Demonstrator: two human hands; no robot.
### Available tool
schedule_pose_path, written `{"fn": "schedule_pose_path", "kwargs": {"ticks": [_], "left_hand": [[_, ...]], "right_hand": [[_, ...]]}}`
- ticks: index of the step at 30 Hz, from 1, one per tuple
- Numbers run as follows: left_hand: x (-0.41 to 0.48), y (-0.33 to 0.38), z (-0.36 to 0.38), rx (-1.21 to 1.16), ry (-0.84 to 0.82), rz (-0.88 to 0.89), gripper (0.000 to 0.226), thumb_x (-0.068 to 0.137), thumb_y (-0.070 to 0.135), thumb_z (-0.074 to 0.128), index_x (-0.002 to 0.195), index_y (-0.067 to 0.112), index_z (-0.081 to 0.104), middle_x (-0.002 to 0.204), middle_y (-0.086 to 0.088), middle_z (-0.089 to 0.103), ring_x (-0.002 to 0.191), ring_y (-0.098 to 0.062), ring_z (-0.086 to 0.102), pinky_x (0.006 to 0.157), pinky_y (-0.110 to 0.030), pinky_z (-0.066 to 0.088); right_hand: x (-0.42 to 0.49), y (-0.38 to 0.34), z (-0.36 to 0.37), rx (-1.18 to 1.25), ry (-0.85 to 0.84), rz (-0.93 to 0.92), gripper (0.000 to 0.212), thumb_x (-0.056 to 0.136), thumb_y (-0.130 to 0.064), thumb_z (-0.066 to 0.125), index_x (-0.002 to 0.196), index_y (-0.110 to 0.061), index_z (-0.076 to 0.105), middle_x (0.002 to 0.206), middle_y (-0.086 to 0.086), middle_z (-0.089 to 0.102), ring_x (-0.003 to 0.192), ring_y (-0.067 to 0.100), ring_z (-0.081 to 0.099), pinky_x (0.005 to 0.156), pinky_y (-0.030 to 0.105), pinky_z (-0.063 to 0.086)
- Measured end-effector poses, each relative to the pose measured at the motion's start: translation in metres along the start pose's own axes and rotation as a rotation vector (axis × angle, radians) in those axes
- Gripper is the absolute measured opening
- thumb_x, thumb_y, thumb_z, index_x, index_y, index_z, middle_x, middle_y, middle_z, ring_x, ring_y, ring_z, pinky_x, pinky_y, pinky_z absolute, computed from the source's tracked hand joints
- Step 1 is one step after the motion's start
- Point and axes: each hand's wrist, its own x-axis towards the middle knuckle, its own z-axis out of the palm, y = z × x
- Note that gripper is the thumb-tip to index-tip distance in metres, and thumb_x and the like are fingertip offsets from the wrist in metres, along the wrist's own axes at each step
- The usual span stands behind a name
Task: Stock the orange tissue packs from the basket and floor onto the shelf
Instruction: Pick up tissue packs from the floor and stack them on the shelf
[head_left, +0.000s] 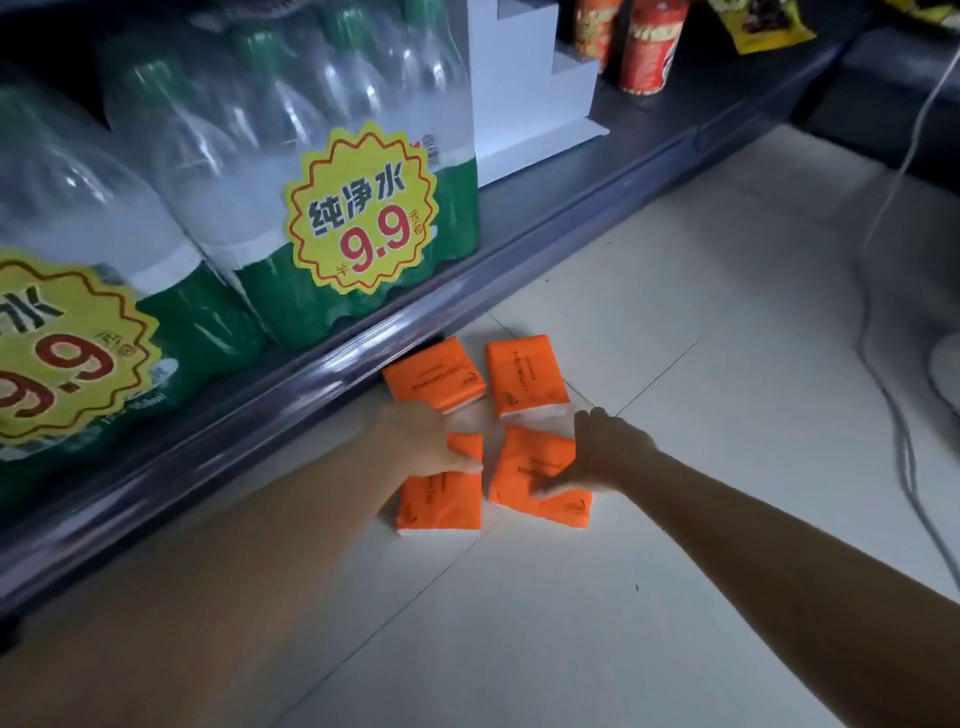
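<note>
The floor (649, 312) is pale square tile with thin grey grout lines, dimly lit, filling the lower and right parts of the frame. A dark shelf edge (322, 364) with a clear price strip runs diagonally from the lower left up toward the upper right.

On the shelf at the left stand two shrink-wrapped multipacks of water bottles: one pack (78, 312) cut off by the left edge and a second pack (311, 171) just right of it, each bearing a yellow starburst price sticker (363, 208) reading 9.9. Right of them sits a white stepped display stand (530, 88), then two red cylindrical cans (649, 47) and a yellow snack bag (763, 21) at the top right. A white cable (883, 234) trails down the far right over the floor.

Four orange tissue packs lie on the tiles in the lower centre, just below the shelf edge, in a rough two-by-two cluster. The left hand (421, 441) presses on the near-left pack (441, 504), fingers curled over its top edge, thumb laid across it. Beyond it lies the far-left pack (436, 376), partly tucked under the shelf lip. The far-right pack (524, 376) lies apart from the hands. The right hand (602, 452) grasps the near-right pack (535, 473), thumb on its face, fingers wrapped over its far edge.
</note>
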Motion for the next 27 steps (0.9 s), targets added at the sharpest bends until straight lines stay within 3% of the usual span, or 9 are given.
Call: {"fn": "schedule_pose_path", "kwargs": {"ticks": [3, 5, 8, 11, 13, 16, 19, 24, 27], "left_hand": [[-0.002, -0.002, 0.003, 0.061, 0.035, 0.01, 0.084, 0.08, 0.081, 0.031, 0.127, 0.016, 0.055, 0.13, -0.011, 0.058, 0.122, -0.028, 0.054, 0.095, -0.035, 0.042], [-0.002, -0.007, 0.012, 0.074, 0.059, 0.001, 0.086, 0.078, 0.084, 0.026, 0.129, 0.021, 0.055, 0.131, -0.009, 0.057, 0.124, -0.027, 0.052, 0.097, -0.036, 0.041], [0.001, -0.016, 0.019, 0.017, 0.056, 0.043, 0.085, 0.08, 0.082, 0.022, 0.132, 0.022, 0.051, 0.138, -0.009, 0.05, 0.129, -0.027, 0.045, 0.105, -0.042, 0.038], [-0.005, -0.023, 0.015, -0.242, -0.08, 0.007, 0.097, 0.073, 0.083, 0.043, 0.145, 0.018, 0.036, 0.147, -0.006, 0.043, 0.132, -0.026, 0.044, 0.106, -0.041, 0.039], [-0.008, -0.024, 0.014, -0.407, -0.2, -0.105, 0.117, 0.058, 0.078, 0.067, 0.147, 0.015, 0.027, 0.148, -0.007, 0.041, 0.128, -0.029, 0.048, 0.104, -0.042, 0.042], [-0.006, -0.023, 0.03, -0.721, -0.306, -0.306, 0.127, 0.034, 0.062, 0.088, 0.138, 0.012, 0.036, 0.126, -0.01, 0.056, 0.104, -0.028, 0.062, 0.085, -0.042, 0.056], [-0.005, -0.019, 0.042, -0.85, -0.313, -0.312, 0.111, 0.032, 0.053, 0.092, 0.127, 0.013, 0.049, 0.116, -0.007, 0.062, 0.098, -0.023, 0.065, 0.075, -0.03, 0.058], [-0.008, -0.021, 0.035, -1.022, -0.207, -0.269, 0.093, 0.026, 0.028, 0.096, 0.11, 0.006, 0.063, 0.102, -0.005, 0.07, 0.092, -0.019, 0.065, 0.083, -0.024, 0.05], [-0.018, -0.016, 0.028, -1.157, -0.173, -0.207, 0.073, 0.045, 0.011, 0.094, 0.11, 0.013, 0.061, 0.106, -0.002, 0.068, 0.1, -0.02, 0.06, 0.081, -0.031, 0.049]], "right_hand": [[-0.005, -0.004, -0.005, -0.285, -0.031, 0.008, 0.082, 0.057, -0.094, 0.042, 0.088, -0.02, 0.06, 0.077, -0.005, 0.054, 0.082, 0.019, 0.056, 0.07, 0.028, 0.038], [-0.008, -0.005, -0.007, -0.349, 0.037, -0.045, 0.08, 0.063, -0.093, 0.036, 0.091, -0.022, 0.061, 0.077, -0.005, 0.054, 0.08, 0.019, 0.057, 0.067, 0.028, 0.038], [-0.005, -0.001, -0.004, -0.365, 0.228, -0.334, 0.07, 0.078, -0.074, 0.048, 0.123, -0.021, 0.052, 0.118, 0.001, 0.055, 0.107, 0.022, 0.057, 0.08, 0.033, 0.047], [-0.003, -0.001, 0.001, -0.233, 0.095, -0.506, 0.094, 0.069, -0.063, 0.068, 0.146, -0.03, 0.024, 0.148, -0.004, 0.034, 0.134, 0.019, 0.038, 0.102, 0.037, 0.04], [-0.003, -0.004, 0.005, -0.163, 0.012, -0.415, 0.114, 0.058, -0.062, 0.075, 0.149, -0.034, 0.013, 0.148, -0.002, 0.035, 0.136, 0.021, 0.036, 0.102, 0.04, 0.039], [-0.004, -0.008, 0.012, -0.061, -0.001, -0.223, 0.133, 0.045, -0.063, 0.082, 0.15, -0.022, 0.011, 0.131, 0.005, 0.046, 0.125, 0.025, 0.046, 0.092, 0.037, 0.044], [-0.009, -0.006, 0.011, -0.082, -0.054, -0.047, 0.124, 0.04, -0.07, 0.082, 0.139, -0.012, 0.036, 0.121, 0.005, 0.044, 0.117, 0.024, 0.046, 0.087, 0.035, 0.045], [-0.011, 0.006, 0.007, 0.215, -0.137, 0.016, 0.139, 0.043, -0.053, 0.091, 0.144, -0.003, 0.01, 0.125, 0.01, 0.049, 0.117, 0.028, 0.051, 0.081, 0.032, 0.044], [-0.014, 0.009, -0.001, 0.354, -0.079, 0.003, 0.116, 0.049, -0.044, 0.092, 0.134, -0.002, 0.025, 0.117, 0.008, 0.057, 0.11, 0.027, 0.055, 0.078, 0.03, 0.044]]}}
